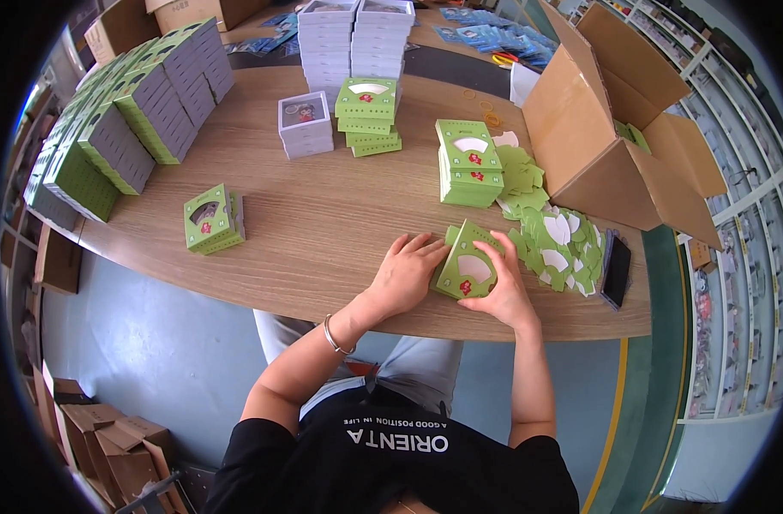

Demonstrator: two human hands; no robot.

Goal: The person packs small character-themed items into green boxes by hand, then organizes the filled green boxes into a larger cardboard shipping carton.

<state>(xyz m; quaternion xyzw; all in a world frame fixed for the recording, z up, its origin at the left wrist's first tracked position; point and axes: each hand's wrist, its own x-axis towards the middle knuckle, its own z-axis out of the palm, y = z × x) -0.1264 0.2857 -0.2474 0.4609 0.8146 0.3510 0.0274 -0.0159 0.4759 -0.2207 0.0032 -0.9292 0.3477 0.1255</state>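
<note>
Near the table's front edge, my right hand [504, 291] grips a green card sleeve [472, 264] between thumb and fingers. This sleeve has a fan-shaped window and a red flower print, and sits tilted over at least one more green sleeve. My left hand [406, 274] presses its fingers against the left edge of these sleeves; its thumb is mostly hidden. Just beyond, a stack of green sleeves [468, 163] stands upright. To the right of my hands lies a loose heap of green and white die-cut card scraps [567, 248].
Green-sleeved boxes [213, 221] lie at left, with tall rows [151, 111] behind. White boxes with clear lids [306, 126] stand beside stacked green sleeves [366, 111] and tall white stacks [323, 51]. An open carton [571, 128], rubber bands [490, 118] and a phone [615, 270] are at right.
</note>
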